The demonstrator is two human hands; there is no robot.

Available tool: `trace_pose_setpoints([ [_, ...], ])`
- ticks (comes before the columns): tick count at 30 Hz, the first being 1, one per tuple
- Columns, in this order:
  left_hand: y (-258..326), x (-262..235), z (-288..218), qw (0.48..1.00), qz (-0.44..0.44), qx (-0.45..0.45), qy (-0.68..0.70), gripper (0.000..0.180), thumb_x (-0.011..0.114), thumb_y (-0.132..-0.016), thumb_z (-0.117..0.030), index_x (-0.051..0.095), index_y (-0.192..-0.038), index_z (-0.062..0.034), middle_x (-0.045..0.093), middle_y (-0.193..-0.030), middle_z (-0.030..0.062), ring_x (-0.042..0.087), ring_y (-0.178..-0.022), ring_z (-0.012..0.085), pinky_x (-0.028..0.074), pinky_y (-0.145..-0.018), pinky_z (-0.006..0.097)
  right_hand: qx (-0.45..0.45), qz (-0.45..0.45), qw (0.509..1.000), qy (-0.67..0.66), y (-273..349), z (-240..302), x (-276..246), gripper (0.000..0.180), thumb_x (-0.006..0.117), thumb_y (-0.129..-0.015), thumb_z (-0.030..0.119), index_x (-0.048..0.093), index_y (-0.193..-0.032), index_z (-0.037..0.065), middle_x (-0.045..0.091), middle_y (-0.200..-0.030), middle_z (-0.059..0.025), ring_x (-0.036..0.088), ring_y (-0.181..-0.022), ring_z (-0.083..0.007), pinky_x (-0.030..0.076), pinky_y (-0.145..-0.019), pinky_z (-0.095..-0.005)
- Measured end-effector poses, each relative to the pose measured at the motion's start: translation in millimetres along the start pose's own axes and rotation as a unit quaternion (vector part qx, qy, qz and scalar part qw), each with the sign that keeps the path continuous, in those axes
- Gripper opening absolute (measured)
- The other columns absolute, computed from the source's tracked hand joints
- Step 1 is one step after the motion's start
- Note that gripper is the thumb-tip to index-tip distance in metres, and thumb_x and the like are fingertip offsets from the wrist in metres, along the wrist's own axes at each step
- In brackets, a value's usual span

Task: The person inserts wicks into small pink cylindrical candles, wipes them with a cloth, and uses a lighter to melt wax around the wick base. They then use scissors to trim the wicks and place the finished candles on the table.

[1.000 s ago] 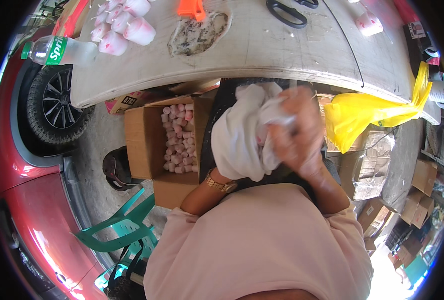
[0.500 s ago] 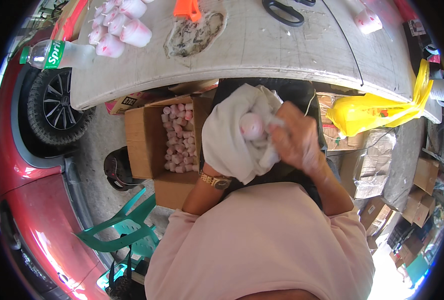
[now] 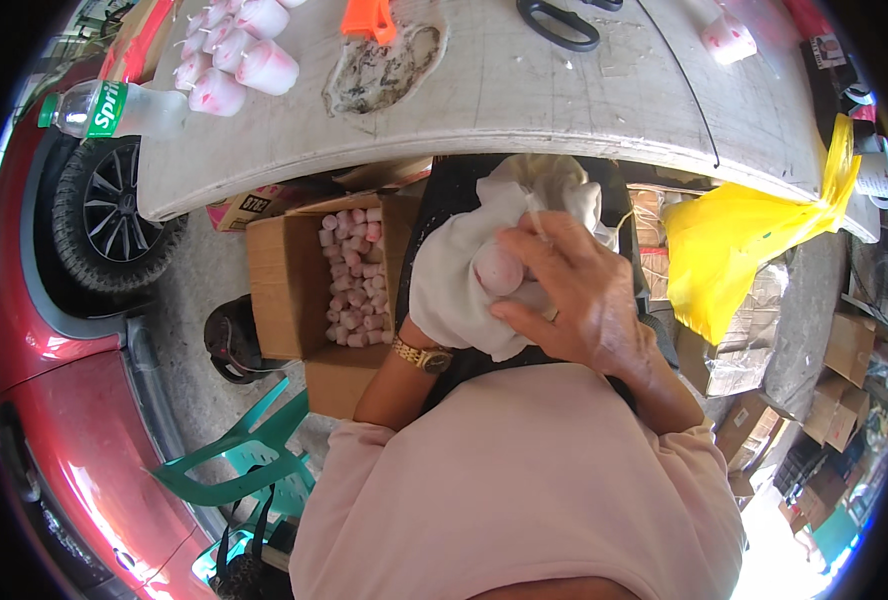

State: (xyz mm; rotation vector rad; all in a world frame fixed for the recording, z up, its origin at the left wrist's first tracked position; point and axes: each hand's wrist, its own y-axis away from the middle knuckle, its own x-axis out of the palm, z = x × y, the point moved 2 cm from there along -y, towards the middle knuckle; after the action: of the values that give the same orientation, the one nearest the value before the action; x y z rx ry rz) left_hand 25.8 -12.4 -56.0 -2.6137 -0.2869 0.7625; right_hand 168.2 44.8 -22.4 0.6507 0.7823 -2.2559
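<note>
Candle, pale pink and round-ended [image 3: 497,270], sits in crumpled white cloth [image 3: 444,290], nearly end-on to view, just left of the bare right hand [image 3: 589,300], whose thumb and forefinger bracket it; whether they clamp, I cannot tell. Cloth hides the left hand's fingers, their state unclear.

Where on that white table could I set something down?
A mostly bare patch of table lies between the stained spot and black cord, below the black handles. Crowded: the left end, with candles and a bottle. The right hand is off the table.
</note>
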Motion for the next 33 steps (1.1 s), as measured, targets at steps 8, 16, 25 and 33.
trace_pose_setpoints([
  [8,20.6,-15.3,36.7,0.923,0.250,-0.268,-0.117,0.037,0.067,-0.078,-0.018,0.063,-0.114,-0.0090,0.067,-0.104,0.0133,0.064,-0.083,0.0328,0.051,-0.073,0.039,0.371,-0.008,0.777,-0.509,17.6,-46.4,14.7,0.044,0.075,-0.080,0.033,0.064,-0.105,-0.001,0.059,-0.079,-0.0017,0.051,-0.069,-0.0080,0.041,-0.058,-0.0218],
  [16,1.1,-47.1,-11.5,0.957,0.032,-0.272,0.100,0.049,0.070,-0.082,-0.010,0.054,-0.128,-0.0059,0.062,-0.112,0.0131,0.063,-0.096,0.0185,0.051,-0.083,0.032,0.349,0.094,0.824,-0.436,11.2,-44.2,9.4,0.050,0.052,-0.094,0.047,0.063,-0.106,0.000,0.062,-0.091,-0.0066,0.054,-0.074,-0.0082,0.039,-0.059,-0.0237],
  [25,0.3,2.0,-6.8,0.755,-0.056,-0.352,0.550,0.037,0.053,-0.097,-0.025,0.048,-0.124,0.0005,0.057,-0.118,0.0167,0.063,-0.103,0.0256,0.054,-0.091,0.038,0.209,-0.076,0.953,-0.205,-2.6,-16.6,-6.9,0.024,0.049,-0.095,0.005,0.049,-0.119,0.001,0.066,-0.079,-0.0131,0.066,-0.067,-0.0222,0.051,-0.062,-0.0303],
  [33,6.6,0.1,-0.5,0.540,-0.135,-0.370,0.744,0.035,0.041,-0.102,-0.031,0.050,-0.120,-0.0022,0.059,-0.115,0.0202,0.065,-0.102,0.0316,0.054,-0.093,0.043,0.061,-0.119,0.989,-0.064,1.4,-1.0,-13.2,0.020,0.063,-0.084,-0.007,0.060,-0.101,0.001,0.067,-0.081,-0.0121,0.067,-0.070,-0.0217,0.052,-0.061,-0.0283],
])
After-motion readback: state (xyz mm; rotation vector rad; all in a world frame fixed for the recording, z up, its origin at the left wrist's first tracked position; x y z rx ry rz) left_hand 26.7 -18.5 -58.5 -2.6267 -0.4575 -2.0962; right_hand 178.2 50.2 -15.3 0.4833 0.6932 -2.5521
